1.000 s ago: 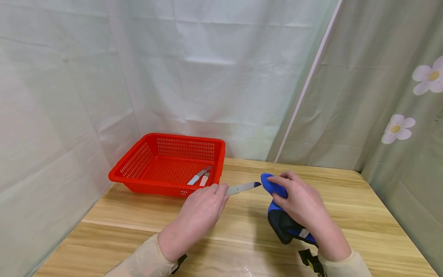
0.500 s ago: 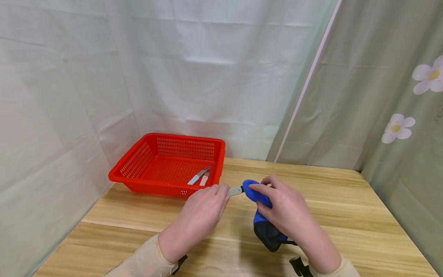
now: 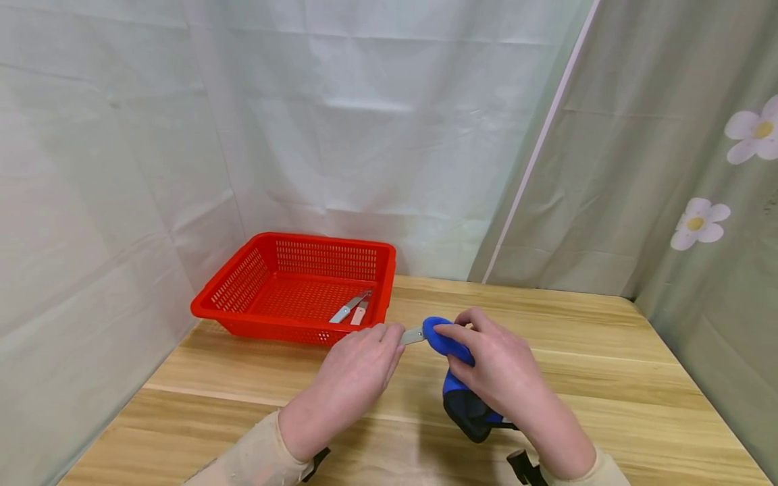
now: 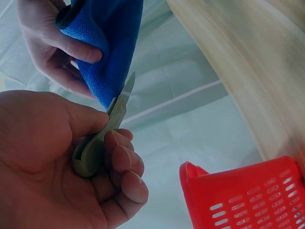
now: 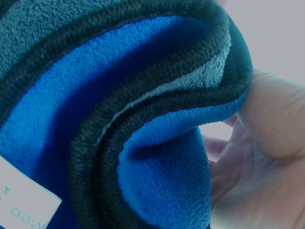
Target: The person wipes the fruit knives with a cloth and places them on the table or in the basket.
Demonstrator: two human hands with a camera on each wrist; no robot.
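My left hand (image 3: 349, 378) grips a folding knife (image 3: 412, 336) by its pale grey-green handle, thumb on one side and curled fingers on the other. The blade is out and points right; in the left wrist view the folding knife (image 4: 128, 86) shows its tip beside the cloth. My right hand (image 3: 501, 368) pinches a blue microfibre cloth (image 3: 446, 339) between thumb and fingers. In the head view the cloth covers the blade. Its dark-edged folds hang below the hand, and the right wrist view shows the cloth (image 5: 167, 171) bunched, with a white label.
A red plastic basket (image 3: 267, 327) stands at the back left of the wooden table (image 3: 583, 331). In it lie a knife with a light blue handle (image 3: 342, 314) and one with a pink handle (image 3: 358, 315). Pale curtains (image 3: 389, 135) enclose the table.
The right hand has moved left with the cloth and brought it over the blade, which was bare apart from its tip. In the last half second it shifted only slightly. The left hand stays put.
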